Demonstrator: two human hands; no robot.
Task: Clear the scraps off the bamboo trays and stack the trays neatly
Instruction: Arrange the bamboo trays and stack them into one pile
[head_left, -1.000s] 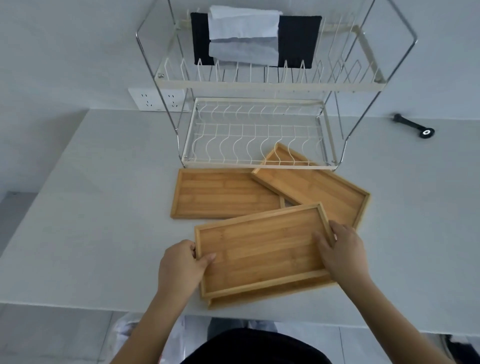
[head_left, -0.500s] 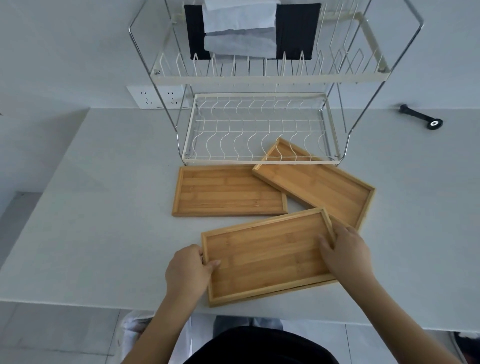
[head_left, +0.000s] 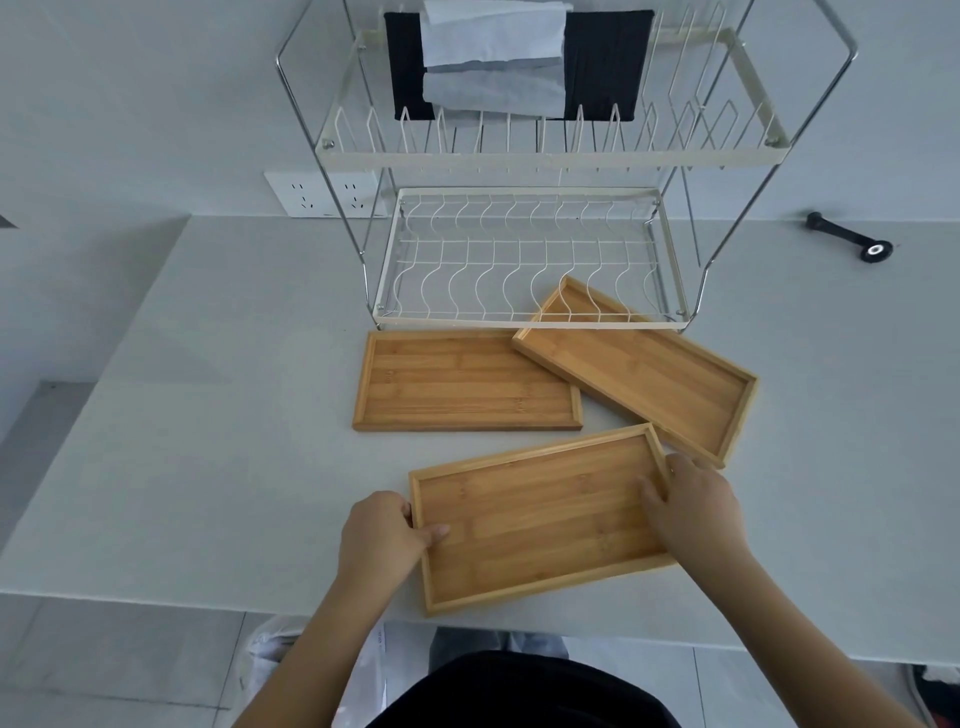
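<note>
Three bamboo trays lie on the white table, all bare of scraps. The near tray (head_left: 535, 514) sits slightly skewed close to the table's front edge. My left hand (head_left: 382, 532) grips its left rim with the thumb inside. Its right end is held by my right hand (head_left: 693, 512), fingers over the rim. A second tray (head_left: 462, 382) lies flat behind it on the left. The third tray (head_left: 639, 369) lies diagonally on the right, its far corner under the dish rack.
A two-tier wire dish rack (head_left: 524, 260) stands at the back, with black and white cloths (head_left: 498, 57) on its top shelf. A black tool (head_left: 852, 239) lies at the far right. A wall socket (head_left: 322, 195) is behind the rack. A plastic bag (head_left: 275, 649) sits on the floor below the front edge.
The near tray, held in both hands, came down flat onto the table; a second wooden edge seen beneath it a second ago no longer shows. Both hands keep their hold.
</note>
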